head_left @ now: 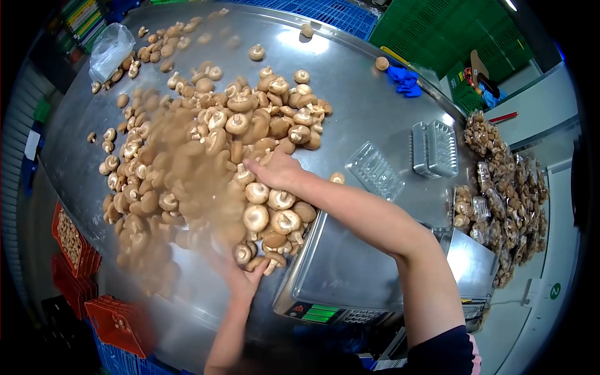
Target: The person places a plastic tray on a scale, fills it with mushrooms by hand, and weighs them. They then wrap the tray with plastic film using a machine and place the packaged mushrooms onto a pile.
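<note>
A large heap of brown mushrooms (237, 124) lies on a steel table (400, 100), many with stems up. Part of the heap looks smeared. My right hand (278, 170) reaches into its near right side, its fingertips partly hidden among the mushrooms, so its grip is unclear. Lower down, my left hand (242, 275) is at the heap's near edge. Its thumb stands apart from its blurred fingers, beside a mushroom with an upturned stem (272, 262).
A scale (350, 269) sits at the table's near edge. Clear plastic trays (435, 149) and a loose one (375, 170) are to the right, near a blue glove (405, 81). Packed mushrooms (509, 194) pile up far right. Red crates (119, 325) stand lower left; a plastic bag (111, 53) is upper left.
</note>
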Motion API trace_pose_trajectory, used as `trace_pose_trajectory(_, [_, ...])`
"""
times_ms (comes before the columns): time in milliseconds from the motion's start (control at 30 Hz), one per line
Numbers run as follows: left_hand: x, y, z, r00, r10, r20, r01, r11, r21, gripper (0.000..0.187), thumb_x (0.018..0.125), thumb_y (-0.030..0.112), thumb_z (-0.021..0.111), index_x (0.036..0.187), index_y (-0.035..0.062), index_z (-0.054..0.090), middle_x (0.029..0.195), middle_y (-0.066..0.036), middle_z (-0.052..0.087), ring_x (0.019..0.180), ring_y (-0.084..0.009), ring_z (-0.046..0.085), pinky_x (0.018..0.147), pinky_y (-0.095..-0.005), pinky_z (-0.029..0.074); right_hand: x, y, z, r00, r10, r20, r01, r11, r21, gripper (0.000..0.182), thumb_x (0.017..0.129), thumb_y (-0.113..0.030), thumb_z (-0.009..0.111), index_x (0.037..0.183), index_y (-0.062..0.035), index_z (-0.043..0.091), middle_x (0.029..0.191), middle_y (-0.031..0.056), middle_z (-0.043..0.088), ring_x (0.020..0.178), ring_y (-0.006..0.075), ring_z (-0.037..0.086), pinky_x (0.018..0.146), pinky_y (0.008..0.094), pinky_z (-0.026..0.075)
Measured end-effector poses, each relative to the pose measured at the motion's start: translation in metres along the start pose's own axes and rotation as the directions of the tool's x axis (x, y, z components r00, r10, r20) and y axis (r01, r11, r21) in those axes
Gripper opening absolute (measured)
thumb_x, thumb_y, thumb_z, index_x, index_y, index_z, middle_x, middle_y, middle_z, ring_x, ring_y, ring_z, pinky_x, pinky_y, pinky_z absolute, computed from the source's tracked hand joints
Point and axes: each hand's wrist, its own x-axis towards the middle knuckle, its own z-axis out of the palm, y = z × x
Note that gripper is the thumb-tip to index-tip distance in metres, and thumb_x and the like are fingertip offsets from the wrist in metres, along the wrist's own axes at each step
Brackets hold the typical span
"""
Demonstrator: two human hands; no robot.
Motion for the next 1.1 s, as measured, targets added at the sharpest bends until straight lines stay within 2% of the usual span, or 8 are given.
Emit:
trace_pose_trajectory(133, [0.011, 0.002, -0.013, 0.996, -0.072, -0.055, 0.071, 0.997, -0.014, 0.1, 0.069, 0.034, 0.078, 0.146, 0.0088, 0.021, 0.154, -0.022, 0.003, 0.142, -0.0386, 0.005, 0.114, -0.0487, 0.011, -0.043, -0.027, 0.006, 0.992, -0.127, -0.002, 0.127, 0.985, 0.12, 0.083, 0.091, -0.048, 0.052, 0.135, 0.0133, 0.018, 0.11, 0.0328, 0.056, 0.105, 0.0388, 0.059, 0.093, 0.0432, 0.048])
trace_pose_trajectory(300, [0.021, 0.002, -0.029, 0.955, -0.26, -0.14, 0.251, 0.965, -0.078, 0.09, 0.076, 0.025, 0.071, 0.146, 0.004, 0.019, 0.154, -0.018, 0.007, 0.143, -0.0328, 0.007, 0.115, -0.0455, 0.006, -0.084, -0.067, 0.029, 0.935, -0.346, -0.082, 0.336, 0.935, -0.114, 0.079, 0.088, -0.033, 0.06, 0.142, 0.005, 0.017, 0.138, 0.0352, 0.03, 0.129, 0.0444, 0.034, 0.11, 0.0485, 0.029])
trace_pose_trajectory(500, [0.017, -0.001, -0.049, 0.903, -0.381, -0.199, 0.316, 0.903, -0.292, 0.083, 0.081, 0.028, 0.064, 0.145, 0.0035, 0.019, 0.154, -0.017, 0.009, 0.143, -0.0304, 0.008, 0.115, -0.0453, 0.006, -0.079, -0.029, 0.013, 0.579, -0.769, -0.27, 0.81, 0.581, 0.084, 0.058, 0.084, -0.022, 0.065, 0.132, -0.0005, 0.041, 0.131, 0.0222, 0.043, 0.123, 0.0359, 0.043, 0.107, 0.0404, 0.034])
trace_pose_trajectory(567, [0.001, -0.003, -0.05, 0.967, -0.169, -0.193, 0.135, 0.975, -0.177, 0.077, 0.083, 0.032, 0.06, 0.145, 0.0082, 0.021, 0.153, -0.018, 0.011, 0.142, -0.0362, 0.008, 0.114, -0.0483, 0.008, -0.073, 0.017, -0.02, 0.745, -0.536, -0.396, 0.649, 0.721, 0.244, 0.054, 0.08, -0.014, 0.067, 0.128, -0.0025, 0.045, 0.128, 0.0177, 0.049, 0.119, 0.0325, 0.048, 0.103, 0.0371, 0.037])
trace_pose_trajectory(700, [-0.022, 0.009, -0.034, 0.945, 0.219, 0.241, -0.247, 0.965, 0.094, 0.052, 0.081, 0.034, 0.063, 0.129, 0.0201, 0.05, 0.151, -0.02, 0.018, 0.139, -0.0456, 0.01, 0.109, -0.0604, 0.009, -0.044, 0.174, -0.092, 0.79, -0.317, -0.525, 0.157, 0.932, -0.327, 0.074, 0.076, -0.023, 0.074, 0.134, 0.0058, 0.037, 0.14, 0.0258, 0.038, 0.129, 0.0396, 0.037, 0.109, 0.0404, 0.031])
trace_pose_trajectory(800, [-0.016, 0.005, -0.013, 0.919, 0.168, 0.357, -0.236, 0.959, 0.158, 0.052, 0.079, 0.049, 0.064, 0.123, 0.0224, 0.059, 0.15, -0.017, 0.023, 0.136, -0.0485, 0.011, 0.106, -0.0646, 0.007, -0.046, 0.266, -0.093, 0.9, -0.101, -0.425, -0.112, 0.888, -0.447, 0.101, 0.061, -0.035, 0.085, 0.134, 0.0079, 0.032, 0.136, 0.0274, 0.04, 0.13, 0.0388, 0.035, 0.109, 0.0407, 0.031])
trace_pose_trajectory(867, [-0.008, 0.004, -0.016, 0.925, 0.144, 0.352, -0.226, 0.953, 0.203, 0.052, 0.08, 0.05, 0.061, 0.124, 0.0209, 0.058, 0.149, -0.016, 0.026, 0.136, -0.048, 0.012, 0.107, -0.0634, 0.007, -0.043, 0.298, -0.089, 0.93, -0.132, -0.344, 0.021, 0.951, -0.308, 0.109, 0.054, -0.042, 0.088, 0.133, 0.0083, 0.031, 0.13, 0.0263, 0.044, 0.127, 0.0394, 0.038, 0.107, 0.0413, 0.033])
trace_pose_trajectory(1100, [-0.006, 0.006, -0.018, 0.946, 0.154, 0.285, -0.216, 0.955, 0.203, 0.053, 0.08, 0.043, 0.061, 0.126, 0.0181, 0.054, 0.147, -0.015, 0.03, 0.137, -0.0469, 0.015, 0.108, -0.0622, 0.006, -0.057, 0.267, -0.083, 0.897, -0.077, -0.436, -0.142, 0.882, -0.449, 0.109, 0.049, -0.053, 0.086, 0.126, 0.0074, 0.038, 0.12, 0.0212, 0.052, 0.114, 0.036, 0.049, 0.099, 0.0405, 0.04])
